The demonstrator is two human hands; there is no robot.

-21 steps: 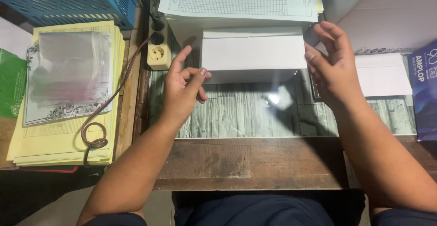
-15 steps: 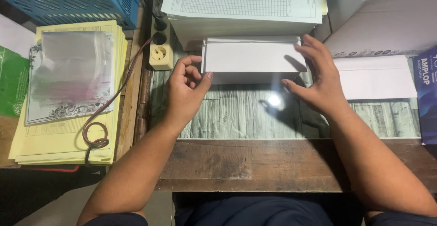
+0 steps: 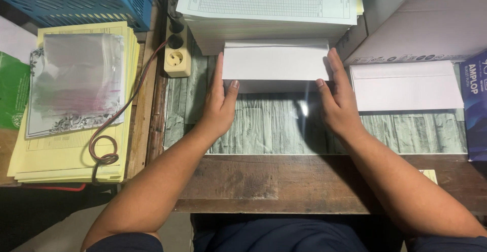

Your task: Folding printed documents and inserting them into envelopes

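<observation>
Now both hands bracket a stack of white envelopes mid-desk: the left hand presses its left end, the right hand its right end, fingers extended flat, gripping nothing else.

We now press both hands flat against the short ends of the white envelope stack, left hand at its left end, right hand at its right. Earlier our fingers hovered curled and apart from it. The stack now sits squared, closer to the desk's far edge.
</observation>
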